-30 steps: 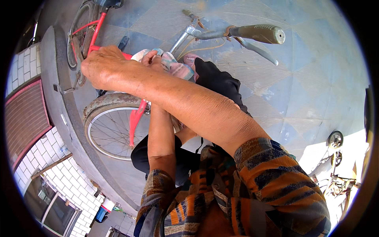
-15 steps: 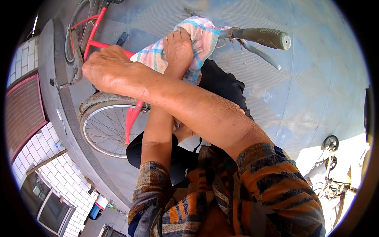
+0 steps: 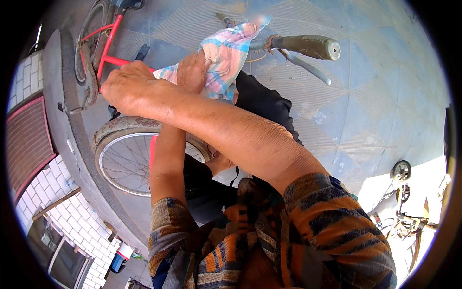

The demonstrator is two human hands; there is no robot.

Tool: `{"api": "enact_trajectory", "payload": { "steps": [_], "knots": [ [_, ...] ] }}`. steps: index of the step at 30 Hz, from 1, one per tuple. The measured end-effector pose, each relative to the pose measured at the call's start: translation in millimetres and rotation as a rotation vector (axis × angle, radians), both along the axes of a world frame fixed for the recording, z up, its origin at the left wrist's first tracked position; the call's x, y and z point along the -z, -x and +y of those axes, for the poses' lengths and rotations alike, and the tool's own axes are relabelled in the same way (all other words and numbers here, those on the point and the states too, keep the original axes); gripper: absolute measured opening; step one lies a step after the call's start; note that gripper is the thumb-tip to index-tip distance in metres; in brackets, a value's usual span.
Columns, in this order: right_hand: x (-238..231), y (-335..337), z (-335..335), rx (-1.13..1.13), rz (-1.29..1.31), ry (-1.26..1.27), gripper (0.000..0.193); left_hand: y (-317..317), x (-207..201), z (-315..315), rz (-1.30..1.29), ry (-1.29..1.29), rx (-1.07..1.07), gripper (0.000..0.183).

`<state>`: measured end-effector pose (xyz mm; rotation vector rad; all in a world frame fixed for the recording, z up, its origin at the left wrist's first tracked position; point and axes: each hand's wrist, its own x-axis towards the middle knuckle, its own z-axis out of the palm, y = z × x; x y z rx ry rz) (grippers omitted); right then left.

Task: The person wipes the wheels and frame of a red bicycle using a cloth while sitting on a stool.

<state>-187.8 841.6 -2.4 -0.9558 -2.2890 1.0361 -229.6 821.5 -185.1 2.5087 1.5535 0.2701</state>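
Observation:
My forearms cross, the right one lying over the left. My left hand (image 3: 191, 72) grips a checked cloth (image 3: 225, 50) in pink, white and blue, bunched over the middle of a bicycle's handlebar; its fingertips are tucked into the folds. Out at the left, my right hand (image 3: 127, 86) is closed beside the red bicycle frame (image 3: 109, 45); its fingers curl underneath, so what they hold is hidden. The brown handlebar grip (image 3: 313, 46) and a grey brake lever (image 3: 308, 68) stick out to the right of the cloth. Below my arms is the spoked front wheel (image 3: 127, 166) with its rusty mudguard (image 3: 126, 124).
A grey concrete ledge (image 3: 84, 159) curves along the left, with a white-tiled wall (image 3: 57, 185) behind it. The floor (image 3: 365, 91) has blue and grey ribbed tiles. A small black wheel (image 3: 401, 169) and metal parts stand in sunlight at the lower right.
My left hand has moved left and slightly down, drawing the cloth along with it. The cloth's far end now sticks up over the bar. My right hand stays by the frame, and the view has shifted slightly.

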Motion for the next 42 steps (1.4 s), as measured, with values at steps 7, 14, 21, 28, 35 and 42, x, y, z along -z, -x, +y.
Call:
{"api": "enact_trajectory", "payload": {
  "steps": [7,14,21,28,35,42],
  "knots": [
    [0.0,3.0,-1.4,-0.013,0.054,-0.007,0.018,15.1,-17.2,-18.8,-0.096,-0.054,-0.049,0.026],
    [1.2,22.8,-13.8,-0.018,0.181,0.084,0.017,-89.0,-45.8,-11.7,-1.117,0.344,-0.162,0.027],
    [20.0,53.1,-50.1,-0.162,0.072,0.177,0.019,-108.8,-18.0,-0.5,-0.692,-0.012,0.096,0.021],
    [13.9,61.2,-62.6,-0.178,0.060,0.171,0.014,-105.8,-3.0,10.9,-0.634,0.017,-0.091,0.030],
    [12.8,54.4,-76.6,-0.244,0.046,0.044,0.010,-94.6,5.2,-6.0,-0.733,-0.031,-0.089,0.026],
    [10.4,57.1,-77.6,-0.237,0.080,0.066,0.010,-50.9,6.6,-41.1,-0.120,-0.184,-0.013,0.045]
  ]
}}
